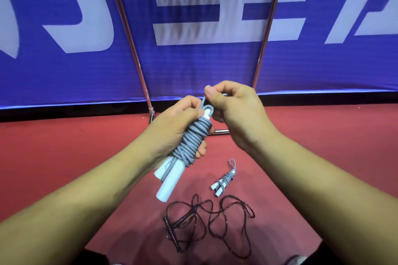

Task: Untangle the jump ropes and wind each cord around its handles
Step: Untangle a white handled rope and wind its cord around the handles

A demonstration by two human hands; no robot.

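Observation:
My left hand (pixel 172 127) grips a grey jump rope (pixel 190 140), its cord wound in many turns around two white handles whose ends stick out below my palm. My right hand (pixel 232 107) pinches the grey cord's end loop just above the top of the bundle. A second grey rope (pixel 225 178), wound around its white handles with a small loop at its top, lies on the red floor. Nearer to me a black jump rope (pixel 206 224) lies loose in tangled loops, its dark handles at the left of the pile.
A metal rack's legs (pixel 137 64) and base bar (pixel 217 132) stand on the red floor (pixel 75 157) in front of a blue banner (pixel 64 75) with white lettering. Dark items hang at the top edge of the view.

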